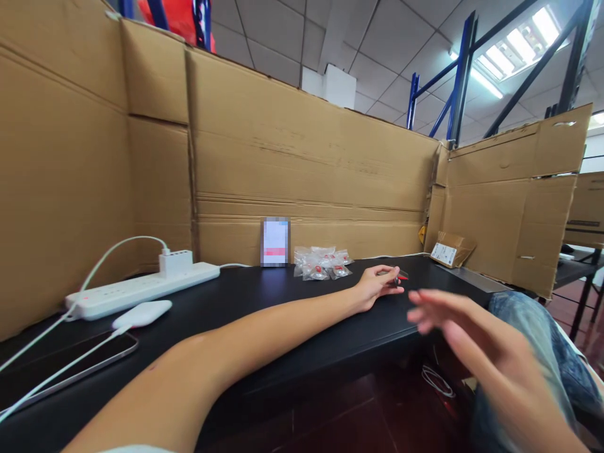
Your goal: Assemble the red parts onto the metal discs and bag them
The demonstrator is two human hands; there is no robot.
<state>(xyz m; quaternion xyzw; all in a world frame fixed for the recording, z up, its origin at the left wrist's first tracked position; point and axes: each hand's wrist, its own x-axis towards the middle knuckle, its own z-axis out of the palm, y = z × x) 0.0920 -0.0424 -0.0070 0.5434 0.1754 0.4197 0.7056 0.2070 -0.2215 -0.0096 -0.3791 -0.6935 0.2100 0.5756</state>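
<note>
My left hand (375, 288) reaches over the black tabletop, with fingers and thumb closed round a small item (402, 275) that shows a red edge and a dark or clear part. Most of that item is hidden by the fingers, so its kind cannot be made out. To the left of this hand lies a pile of clear plastic bags (321, 261) with small red pieces inside. My right hand (472, 327), blurred by motion, is in the air at the table's front edge, its fingers stretched out and the thumb apart, with nothing seen in it.
A blurred-out upright card or screen (275, 242) leans on the cardboard wall (311, 151). At left are a white power strip (146, 290), a white charging puck (143, 313) and a phone (70, 365) with cables. A labelled cardboard packet (450, 250) lies at back right.
</note>
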